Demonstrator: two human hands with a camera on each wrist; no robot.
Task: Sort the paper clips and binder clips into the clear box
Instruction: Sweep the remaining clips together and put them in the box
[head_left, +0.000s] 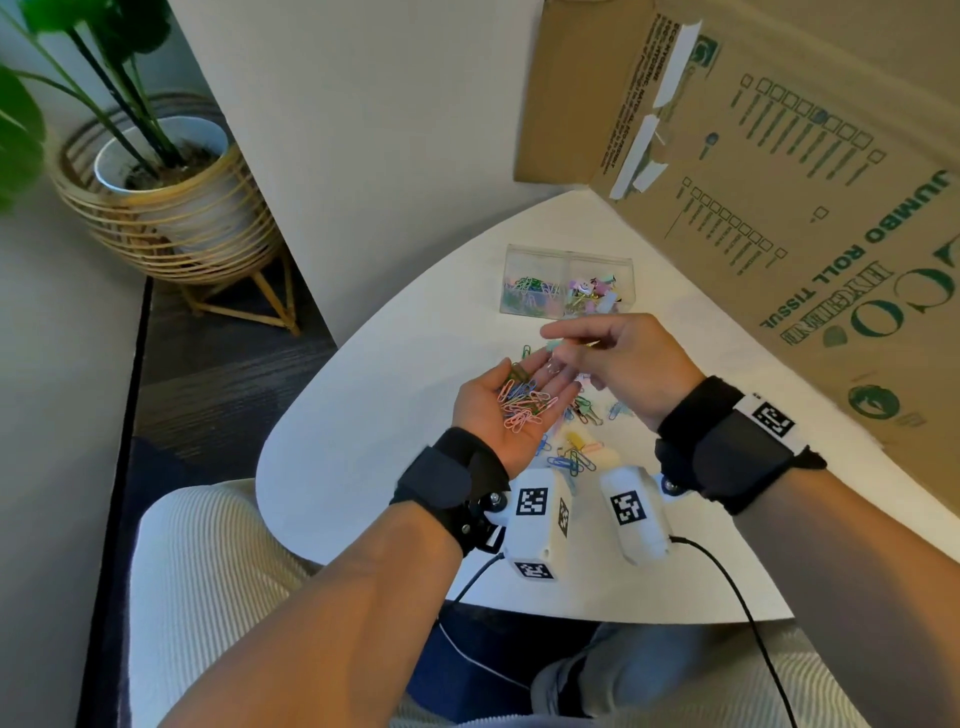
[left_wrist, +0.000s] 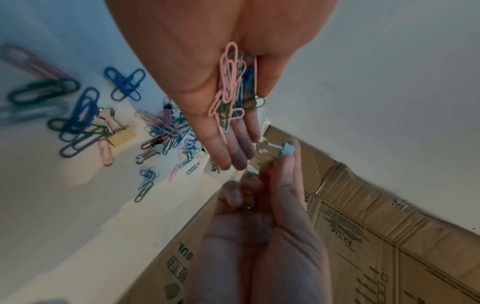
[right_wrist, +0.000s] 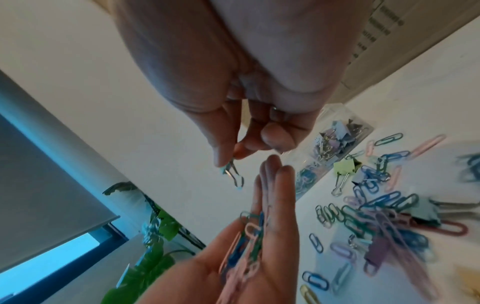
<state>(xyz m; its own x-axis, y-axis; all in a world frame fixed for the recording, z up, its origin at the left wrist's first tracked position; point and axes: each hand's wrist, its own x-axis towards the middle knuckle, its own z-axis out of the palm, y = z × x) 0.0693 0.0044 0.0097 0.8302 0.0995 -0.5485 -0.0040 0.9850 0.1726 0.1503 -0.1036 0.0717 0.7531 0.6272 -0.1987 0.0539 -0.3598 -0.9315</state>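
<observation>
My left hand (head_left: 540, 375) lies palm up over the white table (head_left: 363, 447), fingers straight, carrying a heap of coloured paper clips (head_left: 522, 402) (left_wrist: 231, 88). Just above its fingertips, my right hand (head_left: 558, 347) pinches a small light-blue binder clip (left_wrist: 283, 149) (right_wrist: 232, 173) between thumb and forefinger. The clear box (head_left: 569, 260) stands beyond both hands. Its left compartment holds paper clips and its right one holds binder clips. More loose clips (head_left: 574, 447) lie scattered on the table under and between the hands, among them a yellow binder clip (right_wrist: 346, 166).
A large cardboard carton (head_left: 779, 182) leans along the table's right and far side, close to the clear box. The table's curved edge runs at the left, with a wall behind. A potted plant in a wicker stand (head_left: 166, 208) is on the floor at far left.
</observation>
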